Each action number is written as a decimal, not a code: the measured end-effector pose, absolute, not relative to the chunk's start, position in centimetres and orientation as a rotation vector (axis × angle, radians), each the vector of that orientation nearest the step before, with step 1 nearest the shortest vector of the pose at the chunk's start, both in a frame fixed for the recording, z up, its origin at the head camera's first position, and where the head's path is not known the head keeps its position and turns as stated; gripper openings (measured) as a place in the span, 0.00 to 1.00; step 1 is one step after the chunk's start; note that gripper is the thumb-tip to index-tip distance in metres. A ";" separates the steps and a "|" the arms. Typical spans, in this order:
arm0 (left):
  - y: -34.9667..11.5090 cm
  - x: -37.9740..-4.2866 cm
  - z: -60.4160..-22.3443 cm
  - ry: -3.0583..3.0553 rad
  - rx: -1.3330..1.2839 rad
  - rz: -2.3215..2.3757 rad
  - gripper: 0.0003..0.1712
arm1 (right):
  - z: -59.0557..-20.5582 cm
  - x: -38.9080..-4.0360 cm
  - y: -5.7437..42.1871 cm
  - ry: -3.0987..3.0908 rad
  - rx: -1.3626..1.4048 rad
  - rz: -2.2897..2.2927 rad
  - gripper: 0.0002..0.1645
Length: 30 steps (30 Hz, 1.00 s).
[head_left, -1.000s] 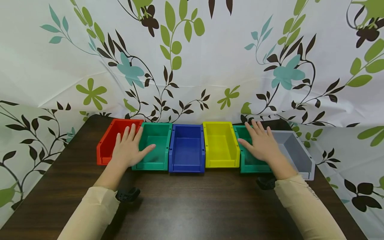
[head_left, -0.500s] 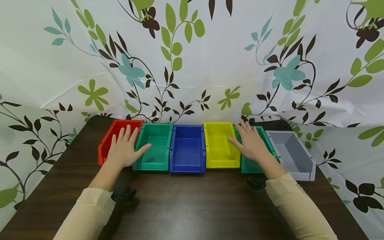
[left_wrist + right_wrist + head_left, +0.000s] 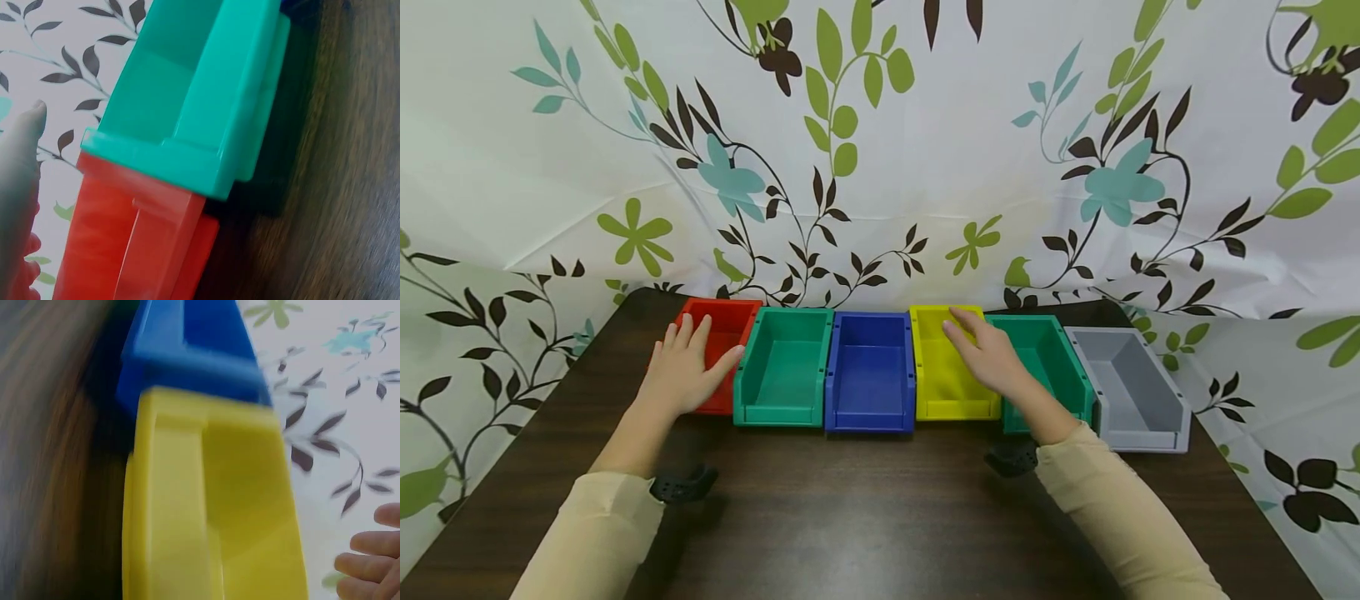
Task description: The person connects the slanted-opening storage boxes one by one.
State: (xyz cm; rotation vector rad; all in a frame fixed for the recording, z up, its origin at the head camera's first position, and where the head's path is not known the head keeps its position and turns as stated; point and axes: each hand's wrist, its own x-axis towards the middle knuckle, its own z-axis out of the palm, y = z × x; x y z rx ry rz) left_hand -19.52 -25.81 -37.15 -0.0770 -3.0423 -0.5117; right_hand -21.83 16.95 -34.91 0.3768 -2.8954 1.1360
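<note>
My left hand hovers with spread fingers over the red bin and holds nothing. Its thumb reaches toward the green bin beside it. Over the yellow bin is my right hand, fingers extended and nothing in them; its wrist crosses the second green bin. In the left wrist view, the thumb stands apart from the red bin. The right wrist view has the fingers at the edge, clear of the yellow bin.
A blue bin sits mid-row, and a grey bin ends the row at the right. The bins stand side by side on a dark wooden table. Behind them hangs a leaf-patterned white cloth.
My left hand has drifted left and slightly toward me. The right hand has moved left, from over the right green bin to over the yellow bin. The bins have stayed in place.
</note>
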 end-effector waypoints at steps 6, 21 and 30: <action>-27.1 -19.6 -37.1 -3.009 -0.003 -0.565 0.52 | -34.0 -21.7 14.0 -2.803 0.346 1.610 0.38; -30.7 -20.1 -37.6 -3.001 0.366 -0.933 0.35 | -33.7 -22.0 7.2 -2.543 0.158 2.619 0.36; -31.2 -19.9 -37.3 -2.902 0.488 -1.086 0.29 | -33.7 -22.0 3.1 -2.449 0.083 2.865 0.37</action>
